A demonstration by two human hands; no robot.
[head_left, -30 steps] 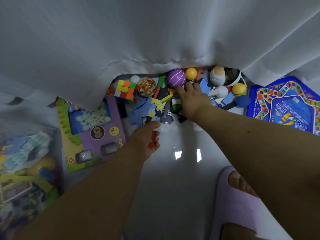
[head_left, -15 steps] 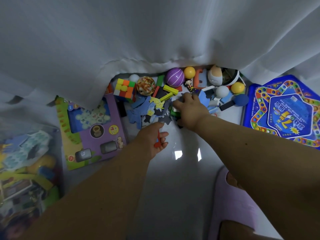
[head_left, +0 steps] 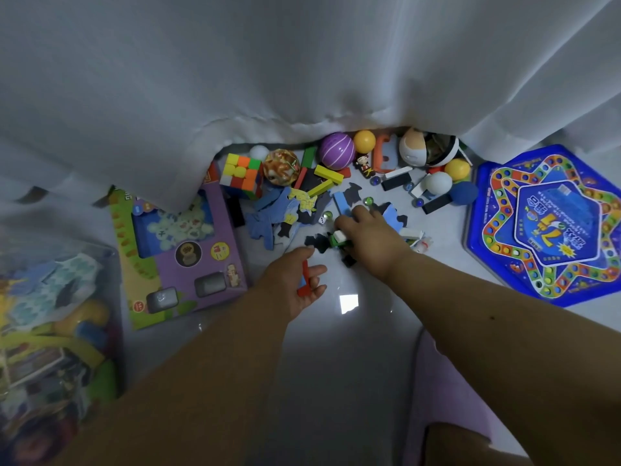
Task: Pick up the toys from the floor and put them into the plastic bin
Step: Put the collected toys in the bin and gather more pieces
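Down on a glossy white floor (head_left: 336, 358), a person reaches w/ both arms into a scatter of toys at the hem of a white curtain (head_left: 268, 79). Left hand (head_left: 295, 280) is palm-up, fingers loosely curled round a red block (head_left: 305, 279). Right hand (head_left: 369, 237) sits on the pile, fingers bent over a green-and-white block (head_left: 338, 237); whether it truly grips it can't be told. Just beyond the hands: blue and black foam puzzle pieces (head_left: 275, 213), yellow blocks (head_left: 327, 179), a colour cube (head_left: 242, 174), a purple striped ball (head_left: 337, 150), a yellow ball (head_left: 364, 141). Purple toy box (head_left: 188, 260) lies flat at left, blue game board (head_left: 551, 227) at right. Clear plastic bin (head_left: 50, 331), already holding toys, stands at far left, well apart from the pile. Lilac slipper (head_left: 447, 391) at btm right.
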